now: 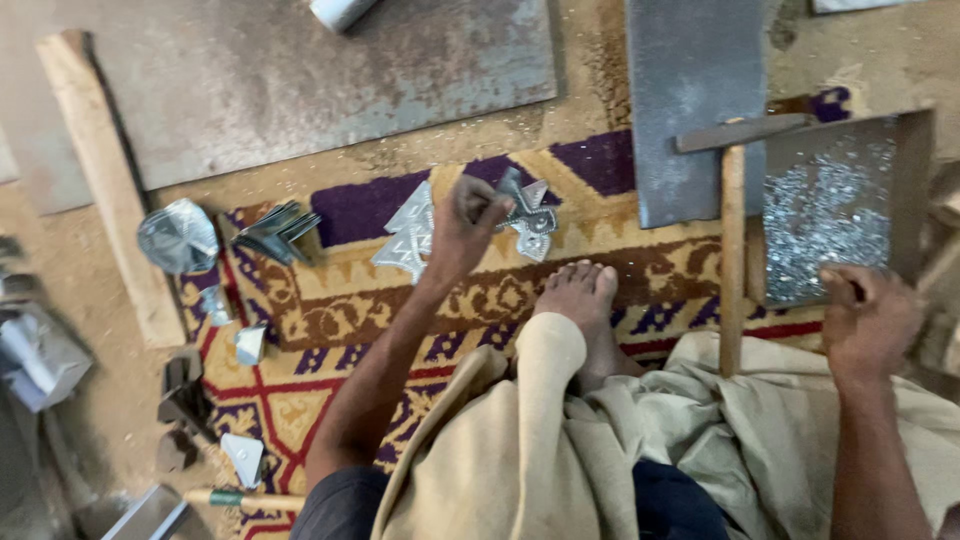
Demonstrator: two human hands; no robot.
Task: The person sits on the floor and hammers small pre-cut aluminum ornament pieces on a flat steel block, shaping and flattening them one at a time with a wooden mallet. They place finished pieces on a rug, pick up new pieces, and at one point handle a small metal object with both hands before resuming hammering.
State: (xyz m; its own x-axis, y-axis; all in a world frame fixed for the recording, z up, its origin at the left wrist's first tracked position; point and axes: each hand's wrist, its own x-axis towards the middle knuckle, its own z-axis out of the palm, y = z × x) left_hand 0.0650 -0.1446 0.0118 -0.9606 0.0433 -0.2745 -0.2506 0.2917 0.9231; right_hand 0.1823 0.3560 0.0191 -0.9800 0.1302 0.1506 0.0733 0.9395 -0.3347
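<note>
- The left hand (468,225) reaches out over a patterned rug (330,330) and closes its fingers on a small shiny metal piece (508,190), lifting one end of it.
- That piece sits at the middle of the rug, just above the person's bare foot (580,290), and touches other cut metal shapes (410,235) lying flat there: pointed, embossed, silver in colour.
- The right hand (868,318) is closed around something dark and thin at the near corner of a shallow tray (915,190); what it grips is too small to tell.
- The tray holds a bed of tiny glittering metal scraps (825,215), which suggests that much cutting or punching is already done.
- A wooden stick (733,260) stands between the foot and the tray, with a dark flat bar (740,132) across its top.
- To the left on the rug lie a stack of folded metal strips (275,232), a crumpled round foil-like piece (178,237) and a few small cut triangles (245,455), all well apart from the hands.
- Judging from this, several shapes are finished and laid out, while the loose pieces at the left edge seem to wait their turn.
- Beyond the rug lie a large rusty metal sheet (300,80), a wooden plank (105,190) and a grey slab (690,100) on the dirt floor (60,440).
</note>
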